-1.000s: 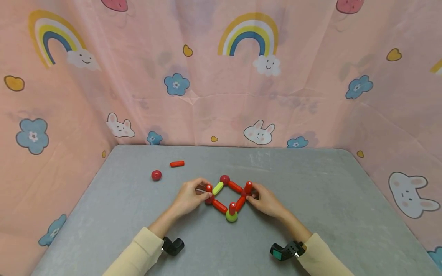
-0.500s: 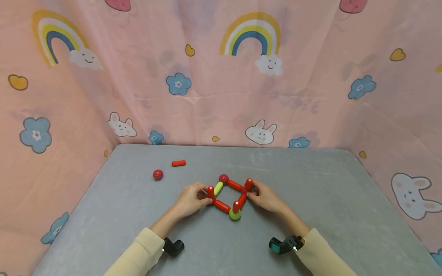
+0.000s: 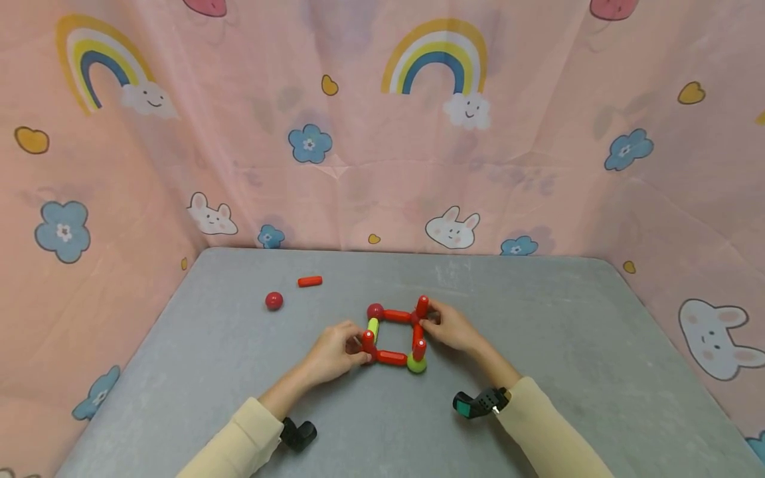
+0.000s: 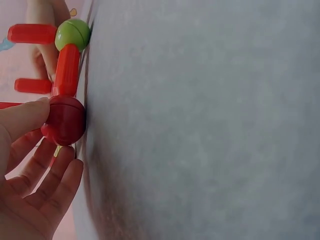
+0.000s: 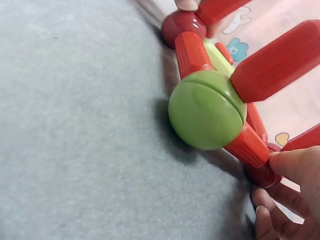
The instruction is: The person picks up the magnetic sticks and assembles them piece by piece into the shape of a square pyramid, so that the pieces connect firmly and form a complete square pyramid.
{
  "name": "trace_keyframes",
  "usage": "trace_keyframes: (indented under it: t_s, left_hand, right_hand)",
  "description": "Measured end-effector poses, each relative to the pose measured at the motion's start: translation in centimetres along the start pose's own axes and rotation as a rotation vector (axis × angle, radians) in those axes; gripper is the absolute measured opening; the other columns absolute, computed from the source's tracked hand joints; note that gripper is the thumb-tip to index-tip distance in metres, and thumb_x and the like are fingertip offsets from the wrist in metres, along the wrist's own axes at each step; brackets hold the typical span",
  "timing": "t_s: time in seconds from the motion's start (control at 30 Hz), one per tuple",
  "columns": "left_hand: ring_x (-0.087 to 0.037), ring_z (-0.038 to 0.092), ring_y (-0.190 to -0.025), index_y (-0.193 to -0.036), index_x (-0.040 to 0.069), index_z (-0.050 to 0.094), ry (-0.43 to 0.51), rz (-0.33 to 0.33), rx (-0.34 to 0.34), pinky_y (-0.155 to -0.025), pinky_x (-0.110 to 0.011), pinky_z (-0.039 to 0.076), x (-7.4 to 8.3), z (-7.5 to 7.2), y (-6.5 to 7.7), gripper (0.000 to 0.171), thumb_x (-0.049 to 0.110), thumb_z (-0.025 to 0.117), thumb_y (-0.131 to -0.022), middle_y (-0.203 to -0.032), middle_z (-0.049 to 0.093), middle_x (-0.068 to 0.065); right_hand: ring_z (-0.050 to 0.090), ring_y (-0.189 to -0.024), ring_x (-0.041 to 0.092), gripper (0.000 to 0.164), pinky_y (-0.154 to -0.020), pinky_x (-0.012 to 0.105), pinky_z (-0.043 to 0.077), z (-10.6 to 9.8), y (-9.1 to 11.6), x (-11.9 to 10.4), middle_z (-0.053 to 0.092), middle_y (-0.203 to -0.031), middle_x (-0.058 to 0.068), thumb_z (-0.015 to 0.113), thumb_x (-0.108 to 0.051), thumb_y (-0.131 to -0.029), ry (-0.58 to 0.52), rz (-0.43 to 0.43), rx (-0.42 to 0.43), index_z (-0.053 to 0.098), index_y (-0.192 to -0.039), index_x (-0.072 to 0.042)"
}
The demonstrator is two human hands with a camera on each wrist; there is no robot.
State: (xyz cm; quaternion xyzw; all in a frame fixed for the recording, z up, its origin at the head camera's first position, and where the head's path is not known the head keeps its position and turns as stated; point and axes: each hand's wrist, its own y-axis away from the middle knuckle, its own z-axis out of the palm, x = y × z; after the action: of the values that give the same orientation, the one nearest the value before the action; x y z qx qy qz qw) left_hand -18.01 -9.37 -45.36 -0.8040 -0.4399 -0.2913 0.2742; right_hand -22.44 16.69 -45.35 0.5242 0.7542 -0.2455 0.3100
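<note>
A four-sided frame of toy rods and balls, perhaps a magnetic building set, sits on the grey table (image 3: 538,358). My left hand (image 3: 331,352) holds its near-left red ball (image 4: 66,121) between thumb and fingers. At the far-right corner, the other red ball (image 5: 262,175) is pinched by my right hand (image 3: 451,326). A green ball (image 3: 416,364) forms the near-right corner, and a third red ball (image 3: 375,312) the far-left one. Red rods (image 3: 391,358) make three sides; a yellow-green rod (image 3: 373,328) makes the left side. Upright red rods (image 3: 420,348) stand on every corner except the far-left.
A loose red ball (image 3: 274,301) and a loose red rod (image 3: 310,281) lie toward the back left of the table. Behind the table hangs a pink patterned cloth (image 3: 358,192).
The frame has turned counterclockwise, from a diamond to nearly square-on to me. Its green ball has swung right, while my right hand has moved away from me with its corner. Both hands keep hold.
</note>
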Motion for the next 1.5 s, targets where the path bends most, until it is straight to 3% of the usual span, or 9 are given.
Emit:
trace_keyframes:
  t_s: [0.13,0.37,0.53,0.73,0.97,1.1,1.27,1.5]
  left_hand:
    - [-0.012,0.06,-0.077,-0.088,0.012,0.065,0.005,-0.003,-0.019,-0.067,-0.023,0.05,0.5,0.1,0.2,0.015,0.011,0.074,-0.076,-0.087,0.057,0.002]
    - [-0.013,0.06,-0.072,-0.09,0.008,0.065,-0.002,0.038,-0.039,-0.064,-0.023,0.05,1.1,0.4,0.5,0.018,0.008,0.074,-0.075,-0.085,0.058,-0.001]
    - [-0.014,0.06,-0.073,-0.09,0.007,0.065,0.004,0.046,-0.047,-0.064,-0.023,0.05,1.0,0.3,0.5,0.017,0.005,0.073,-0.075,-0.085,0.06,-0.001]
    - [-0.011,0.06,-0.077,-0.094,0.009,0.066,0.102,-0.012,-0.023,-0.067,-0.021,0.049,0.7,-0.8,-0.2,0.016,0.003,0.069,-0.079,-0.09,0.063,-0.001]
    - [-0.014,0.061,-0.084,-0.098,0.007,0.067,0.105,-0.072,0.072,-0.074,-0.025,0.051,0.2,-1.6,-1.6,0.019,0.007,0.07,-0.079,-0.097,0.064,-0.005]
    - [-0.019,0.062,-0.09,-0.1,0.009,0.067,0.095,-0.111,0.112,-0.076,-0.03,0.053,-0.3,-1.5,-2.3,0.02,0.008,0.069,-0.08,-0.1,0.064,-0.005]
    - [-0.019,0.063,-0.091,-0.102,0.013,0.067,0.088,-0.166,0.126,-0.076,-0.032,0.053,-0.9,-1.1,-3.1,0.022,0.011,0.069,-0.08,-0.104,0.063,-0.004]
    - [-0.015,0.062,-0.083,-0.102,0.015,0.069,0.075,-0.182,0.135,-0.068,-0.027,0.051,-1.4,-0.3,-4.0,0.023,0.012,0.07,-0.079,-0.099,0.064,-0.004]
  right_hand:
    - [0.054,-0.075,0.019,0.027,-0.058,0.026,0.044,-0.1,-0.3,-0.2,0.063,-0.106,0.014,0.06,-0.008,-0.086,-0.017,0.007,-0.005,0.057,-0.112,-0.002]
    - [0.061,-0.086,0.025,0.025,-0.067,0.031,0.048,0.1,-0.4,-0.2,0.064,-0.107,0.014,0.06,-0.009,-0.086,0.012,-0.033,0.019,0.058,-0.11,-0.003]
    - [0.062,-0.088,0.025,0.026,-0.07,0.033,0.05,0.2,-0.3,0.0,0.062,-0.111,0.016,0.06,-0.01,-0.086,0.016,-0.013,0.041,0.059,-0.112,-0.003]
    - [0.063,-0.09,0.027,0.034,-0.067,0.03,0.051,-0.1,0.7,0.5,0.059,-0.115,0.02,0.059,-0.008,-0.087,-0.014,0.0,0.055,0.055,-0.12,0.002]
    - [0.062,-0.082,0.021,0.032,-0.06,0.023,0.048,-0.6,2.8,0.6,0.063,-0.107,0.014,0.06,-0.005,-0.086,-0.013,-0.025,0.044,0.057,-0.118,-0.002]
    - [0.058,-0.079,0.014,0.033,-0.059,0.022,0.046,-0.5,4.1,0.4,0.064,-0.106,0.008,0.06,-0.008,-0.086,0.011,-0.026,-0.003,0.057,-0.12,-0.006]
    - [0.057,-0.077,0.009,0.034,-0.062,0.021,0.045,-0.2,5.3,0.2,0.063,-0.101,0.004,0.059,-0.008,-0.087,0.037,-0.089,-0.042,0.056,-0.12,-0.004]
    - [0.055,-0.086,0.014,0.045,-0.068,0.023,0.047,-0.2,6.0,-0.2,0.058,-0.108,0.006,0.063,-0.016,-0.086,0.049,-0.093,-0.098,0.051,-0.127,-0.005]
